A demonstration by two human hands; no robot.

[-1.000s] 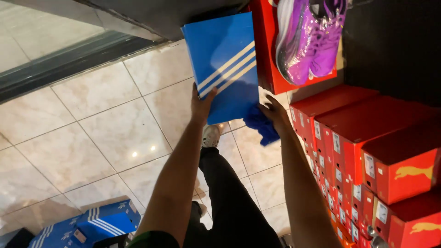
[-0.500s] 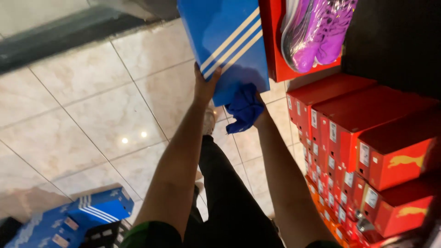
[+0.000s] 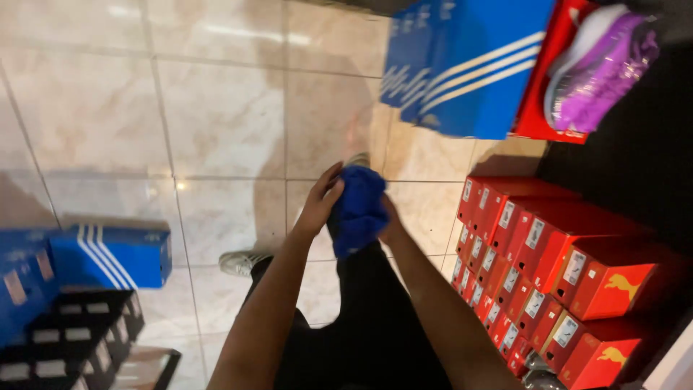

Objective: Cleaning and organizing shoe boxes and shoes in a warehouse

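1. Floor [image 3: 216,108]: large glossy beige tiles with thin grout lines. Light reflections show along the top edge and near the left centre.
2. Dark background [image 3: 635,166]: a black area at the right, behind the stacked goods.
3. Red shoe boxes [image 3: 563,267]: stacked in rows at the right, label ends turned toward the floor side.
4. Blue striped boxes [image 3: 469,65]: standing at the top centre, white diagonal stripes on the faces, just beside an open red box [image 3: 538,108] that holds purple shoes [image 3: 603,72].
5. Second blue box [image 3: 108,253]: at the left, lying on black boxes [image 3: 72,339].
6. Person's legs: dark trousers [image 3: 368,325]; one pale shoe [image 3: 242,261] rests on the tiles.
7. Blue cloth [image 3: 359,209]: bunched, held above the floor at frame centre, between both hands.
8. Left hand [image 3: 321,206]: grip clenched on the cloth's left side.
9. Right hand [image 3: 390,217]: mostly hidden behind the cloth; grip grasping it from the right.
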